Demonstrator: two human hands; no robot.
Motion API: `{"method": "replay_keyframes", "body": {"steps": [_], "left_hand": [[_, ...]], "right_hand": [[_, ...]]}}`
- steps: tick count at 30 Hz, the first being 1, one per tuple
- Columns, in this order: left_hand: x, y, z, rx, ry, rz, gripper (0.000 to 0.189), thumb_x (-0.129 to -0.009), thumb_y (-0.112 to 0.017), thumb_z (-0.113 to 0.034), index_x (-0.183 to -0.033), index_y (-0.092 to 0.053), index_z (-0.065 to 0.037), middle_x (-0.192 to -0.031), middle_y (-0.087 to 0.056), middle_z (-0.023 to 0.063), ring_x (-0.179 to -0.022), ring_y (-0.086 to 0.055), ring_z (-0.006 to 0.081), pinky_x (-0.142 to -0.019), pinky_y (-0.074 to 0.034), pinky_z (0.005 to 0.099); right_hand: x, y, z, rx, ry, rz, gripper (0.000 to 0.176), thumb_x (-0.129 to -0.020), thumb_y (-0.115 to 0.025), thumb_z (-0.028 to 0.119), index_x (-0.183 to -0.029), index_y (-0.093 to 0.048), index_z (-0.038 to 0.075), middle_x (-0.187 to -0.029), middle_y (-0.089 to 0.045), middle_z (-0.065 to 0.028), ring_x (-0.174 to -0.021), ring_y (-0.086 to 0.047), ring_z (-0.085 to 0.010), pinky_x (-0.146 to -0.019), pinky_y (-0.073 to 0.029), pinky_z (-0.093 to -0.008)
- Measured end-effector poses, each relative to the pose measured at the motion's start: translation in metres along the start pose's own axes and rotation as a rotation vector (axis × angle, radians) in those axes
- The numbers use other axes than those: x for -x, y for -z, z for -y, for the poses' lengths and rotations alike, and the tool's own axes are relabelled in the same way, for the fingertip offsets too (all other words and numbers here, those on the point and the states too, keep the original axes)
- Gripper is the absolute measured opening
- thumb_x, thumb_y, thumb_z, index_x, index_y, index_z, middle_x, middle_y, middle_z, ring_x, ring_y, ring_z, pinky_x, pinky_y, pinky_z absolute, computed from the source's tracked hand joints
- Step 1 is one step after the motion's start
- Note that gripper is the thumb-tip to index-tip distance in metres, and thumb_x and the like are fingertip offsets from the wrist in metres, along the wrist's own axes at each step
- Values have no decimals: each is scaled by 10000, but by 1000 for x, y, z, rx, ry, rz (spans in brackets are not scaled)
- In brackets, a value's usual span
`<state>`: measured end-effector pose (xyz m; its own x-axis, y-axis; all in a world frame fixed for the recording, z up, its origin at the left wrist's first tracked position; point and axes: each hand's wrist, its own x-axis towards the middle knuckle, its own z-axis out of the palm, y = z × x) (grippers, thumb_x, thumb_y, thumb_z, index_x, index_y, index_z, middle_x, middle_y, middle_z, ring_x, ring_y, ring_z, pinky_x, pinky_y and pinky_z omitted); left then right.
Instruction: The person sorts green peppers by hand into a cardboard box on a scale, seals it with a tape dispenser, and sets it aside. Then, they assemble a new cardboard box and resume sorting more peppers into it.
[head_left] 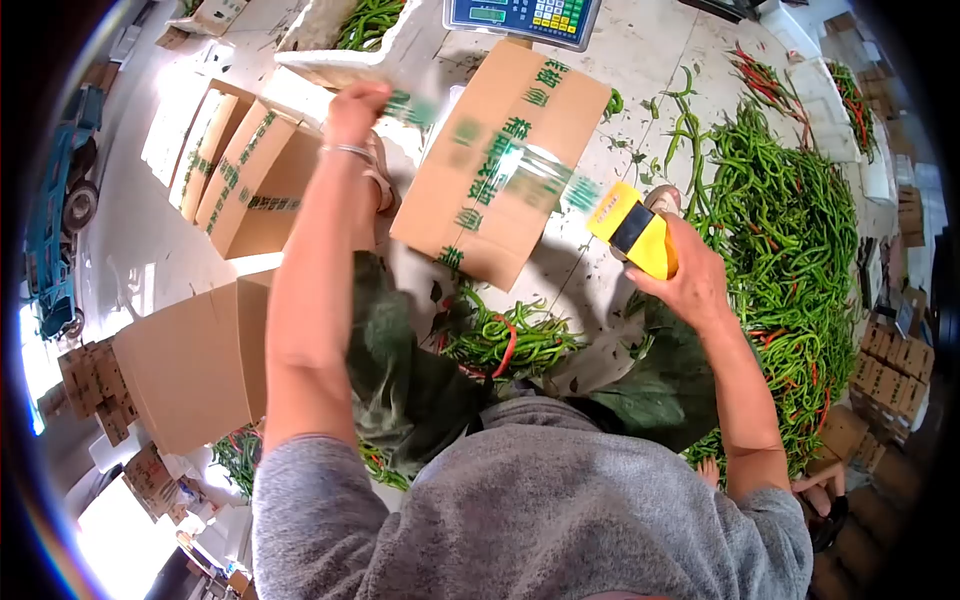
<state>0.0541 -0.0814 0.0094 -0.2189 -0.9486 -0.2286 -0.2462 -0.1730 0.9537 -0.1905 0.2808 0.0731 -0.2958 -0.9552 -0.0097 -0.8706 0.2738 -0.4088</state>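
A brown cardboard box (500,160) with green printing is held up in front of me, blurred by motion. My left hand (355,110), a bracelet on its wrist, grips the box's upper left edge. My right hand (680,270) is shut on a yellow tape dispenser (632,228), whose front touches the box's right side near a strip of shiny clear tape (530,165).
A big heap of green chili peppers (790,250) covers the floor on the right, a smaller bunch (505,340) lies below the box. Open cardboard boxes (240,180) and another box (190,360) stand at left. A weighing scale (525,15) sits at the top.
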Motion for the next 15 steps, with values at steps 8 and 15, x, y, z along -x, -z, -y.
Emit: {"method": "replay_keyframes", "body": {"steps": [8,15], "left_hand": [[-78,0,165,-240,297,216,97,-814,-576,-126,-802,-627,-46,-724,-567,47,-621,-490,134,-552,-373,275],[-54,-70,239,-419,459,581,245,-834,-563,-185,-1016,-654,-48,-1013,-657,140,-954,-616,227,-838,-461,322]], "right_hand": [[-49,-77,-72,-113,-96,327,673,-652,-760,357,-1183,-446,88,-992,-595,-172,-915,-570,-373,-757,-449,-432],[-63,-117,-75,-152,-109,327,620,-665,-748,378,-1109,-448,67,-934,-603,-184,-851,-593,-379,-700,-482,-456]]}}
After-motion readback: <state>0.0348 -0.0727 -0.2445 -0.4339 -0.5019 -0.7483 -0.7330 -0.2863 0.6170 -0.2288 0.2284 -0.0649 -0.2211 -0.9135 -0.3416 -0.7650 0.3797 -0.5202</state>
